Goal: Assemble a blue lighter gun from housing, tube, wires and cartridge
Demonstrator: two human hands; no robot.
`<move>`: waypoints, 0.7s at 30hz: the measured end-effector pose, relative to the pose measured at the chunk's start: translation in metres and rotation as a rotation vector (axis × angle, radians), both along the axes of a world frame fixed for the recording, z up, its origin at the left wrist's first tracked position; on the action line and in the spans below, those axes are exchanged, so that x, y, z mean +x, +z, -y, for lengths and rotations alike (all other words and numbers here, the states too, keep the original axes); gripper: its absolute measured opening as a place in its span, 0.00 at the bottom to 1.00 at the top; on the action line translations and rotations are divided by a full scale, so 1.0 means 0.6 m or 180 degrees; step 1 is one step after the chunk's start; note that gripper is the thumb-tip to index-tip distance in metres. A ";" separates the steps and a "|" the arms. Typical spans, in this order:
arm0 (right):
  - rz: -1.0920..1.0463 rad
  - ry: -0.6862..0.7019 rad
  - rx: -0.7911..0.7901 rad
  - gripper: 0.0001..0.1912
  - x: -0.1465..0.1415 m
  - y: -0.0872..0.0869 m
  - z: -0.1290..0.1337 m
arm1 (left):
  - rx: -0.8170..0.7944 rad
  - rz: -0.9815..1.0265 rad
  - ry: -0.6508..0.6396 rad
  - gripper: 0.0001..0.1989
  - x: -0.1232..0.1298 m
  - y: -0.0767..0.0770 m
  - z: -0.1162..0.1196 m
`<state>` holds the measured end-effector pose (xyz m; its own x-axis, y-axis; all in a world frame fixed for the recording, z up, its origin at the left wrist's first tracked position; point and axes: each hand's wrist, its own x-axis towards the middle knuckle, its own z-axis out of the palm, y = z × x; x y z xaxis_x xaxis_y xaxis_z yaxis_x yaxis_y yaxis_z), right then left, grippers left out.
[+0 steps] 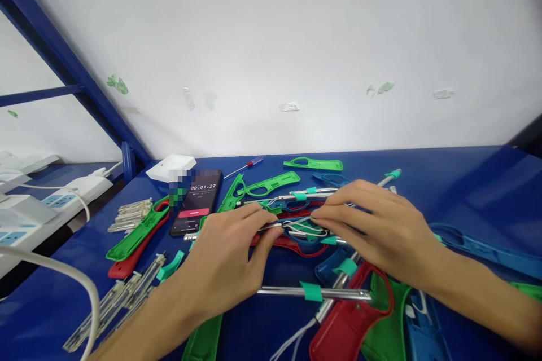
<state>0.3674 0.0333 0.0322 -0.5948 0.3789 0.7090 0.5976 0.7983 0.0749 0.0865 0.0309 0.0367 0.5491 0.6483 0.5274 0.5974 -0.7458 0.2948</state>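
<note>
My left hand is closed in a pinch at the middle of the blue table, on a thin piece with white wire running out of it. Opposite it, my right hand pinches the looped part of that wire between thumb and fingertips. Beneath the wire lie red and blue plastic handle shells, among them a red shell. In front of my hands rests a metal tube wrapped with teal tape. My fingers partly hide the thin piece, so its kind is unclear.
Green shells and a screwdriver lie at the back. To the left are a phone, a white box and clear plastic parts. A white cable hangs at the lower left. More shells are at the front right.
</note>
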 end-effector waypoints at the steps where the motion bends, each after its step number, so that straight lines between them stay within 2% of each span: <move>1: 0.0006 -0.0001 -0.0003 0.09 0.000 0.000 0.001 | 0.0011 -0.0010 -0.0003 0.10 0.000 -0.001 0.000; 7: 0.0054 -0.0072 -0.0021 0.09 -0.001 -0.003 0.002 | 0.0089 -0.0043 0.0031 0.10 -0.001 -0.005 0.000; 21: 0.0096 0.0111 -0.0064 0.08 0.004 0.003 0.011 | 0.0176 -0.0006 0.0196 0.09 -0.001 -0.006 -0.001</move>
<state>0.3699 0.0270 0.0340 -0.6288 0.3716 0.6830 0.5673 0.8200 0.0761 0.0859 0.0318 0.0331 0.5102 0.6509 0.5622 0.6432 -0.7227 0.2530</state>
